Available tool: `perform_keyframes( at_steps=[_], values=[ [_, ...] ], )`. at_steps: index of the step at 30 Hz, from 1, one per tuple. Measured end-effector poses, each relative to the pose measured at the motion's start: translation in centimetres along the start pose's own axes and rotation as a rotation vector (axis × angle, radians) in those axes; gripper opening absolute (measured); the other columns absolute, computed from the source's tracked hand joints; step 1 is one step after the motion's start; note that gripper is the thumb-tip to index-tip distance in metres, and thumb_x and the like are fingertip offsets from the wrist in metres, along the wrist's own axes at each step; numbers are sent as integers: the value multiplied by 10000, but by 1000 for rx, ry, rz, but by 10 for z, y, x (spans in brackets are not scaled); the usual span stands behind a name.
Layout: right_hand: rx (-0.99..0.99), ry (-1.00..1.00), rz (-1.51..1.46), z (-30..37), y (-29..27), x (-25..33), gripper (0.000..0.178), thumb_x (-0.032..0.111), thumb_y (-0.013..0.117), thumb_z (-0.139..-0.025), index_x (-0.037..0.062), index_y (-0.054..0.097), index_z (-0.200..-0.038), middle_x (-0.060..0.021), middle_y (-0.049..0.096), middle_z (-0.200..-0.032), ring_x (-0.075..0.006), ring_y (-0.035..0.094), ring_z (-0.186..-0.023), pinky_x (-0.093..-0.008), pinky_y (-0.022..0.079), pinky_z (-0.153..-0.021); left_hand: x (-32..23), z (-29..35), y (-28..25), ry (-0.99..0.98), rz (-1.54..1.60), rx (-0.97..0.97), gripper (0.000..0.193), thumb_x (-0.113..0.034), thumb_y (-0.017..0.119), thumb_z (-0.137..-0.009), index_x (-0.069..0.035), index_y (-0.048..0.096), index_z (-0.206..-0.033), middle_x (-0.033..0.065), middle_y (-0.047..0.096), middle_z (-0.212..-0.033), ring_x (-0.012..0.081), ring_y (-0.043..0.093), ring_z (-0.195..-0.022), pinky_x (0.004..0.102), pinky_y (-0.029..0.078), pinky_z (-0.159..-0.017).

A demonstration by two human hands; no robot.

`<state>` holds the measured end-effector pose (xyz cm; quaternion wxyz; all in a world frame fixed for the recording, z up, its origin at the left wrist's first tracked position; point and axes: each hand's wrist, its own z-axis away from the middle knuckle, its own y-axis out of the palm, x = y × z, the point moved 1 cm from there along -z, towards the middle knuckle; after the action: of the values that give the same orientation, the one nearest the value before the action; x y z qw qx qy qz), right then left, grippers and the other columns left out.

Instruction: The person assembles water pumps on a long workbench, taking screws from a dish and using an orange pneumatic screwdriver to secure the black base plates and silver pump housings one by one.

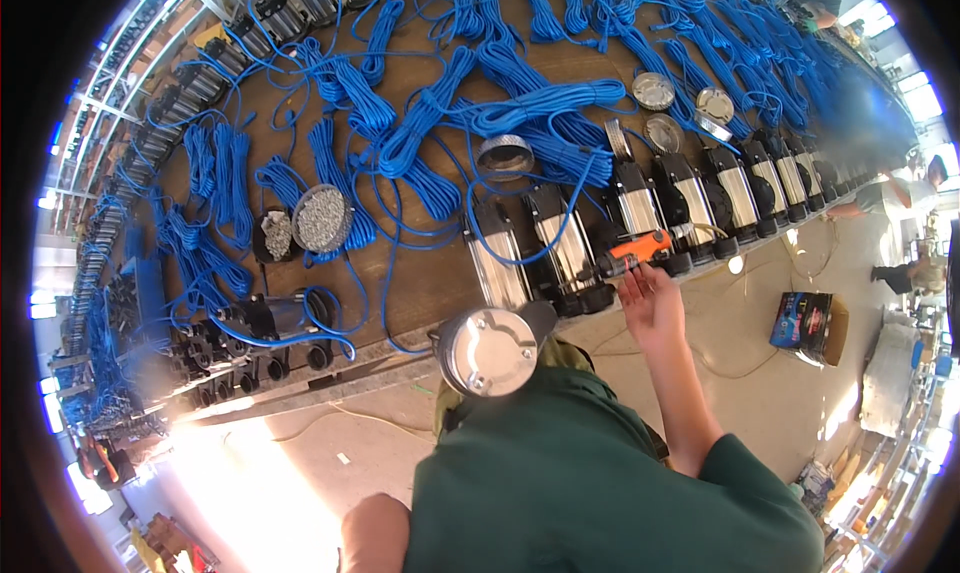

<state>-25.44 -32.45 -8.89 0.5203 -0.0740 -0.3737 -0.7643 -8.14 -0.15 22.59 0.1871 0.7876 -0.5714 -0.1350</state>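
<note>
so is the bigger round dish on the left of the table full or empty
It looks full: small pale grey pieces cover the inside of the round dish across to its rim. Their depth cannot be told.

The right hand (pixel 652 305) has its fingers at an orange tool (pixel 642 246) over the row of silver-and-black motors (pixel 735 201) along the table (pixel 420 288)'s near edge. One motor's round metal end (pixel 493 353) faces up just in front of the person's green shirt (pixel 590 473). Beyond lie bundled blue cables (pixel 425 113) and a round dish of small pieces (pixel 323 219).
</note>
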Motion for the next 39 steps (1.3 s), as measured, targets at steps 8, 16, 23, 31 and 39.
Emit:
perform_keyframes(
  at_steps=[8,16,23,31,39],
  values=[
    [206,744,339,81,-20,-106,288,234,406,-962,64,595,-1098,-87,645,-1098,-229,605,-996,-391,495,-843,123,176,-40,-1057,-1361,1488,622,-393,755,-685,-25,559,-1147,165,489,-1233,350,420,-1200,529,328,-984],
    [391,920,-7,70,20,-233,431,358,498,-935,81,518,-1264,-98,604,-1216,-284,540,-1156,-441,382,-1038,61,156,-85,-1165,-1470,1299,547,-320,698,-709,-141,552,-1204,113,472,-1262,294,407,-1195,524,357,-890],
    [150,1039,-1,109,59,-290,505,390,651,-839,93,549,-1235,-116,619,-1172,-310,565,-1106,-464,379,-1064,-73,120,-173,-1626,-1263,195,734,-238,838,-663,-108,453,-1274,117,507,-1177,263,531,-1050,406,462,-850],
    [493,302,421,107,72,-292,399,4,687,-717,7,590,-1104,-97,664,-980,-243,661,-912,-371,539,-843,44,232,-351,-1765,-620,-1236,464,-285,677,-873,-121,492,-1266,34,551,-1139,204,545,-991,363,458,-759],
    [972,-180,776,69,181,-317,788,-12,834,-647,63,399,-1300,-129,561,-1202,-236,608,-1085,-389,546,-862,95,111,-342,-1770,-157,-732,508,-363,605,-933,-68,463,-1322,71,550,-1181,275,600,-1067,421,482,-866]
  ],
)
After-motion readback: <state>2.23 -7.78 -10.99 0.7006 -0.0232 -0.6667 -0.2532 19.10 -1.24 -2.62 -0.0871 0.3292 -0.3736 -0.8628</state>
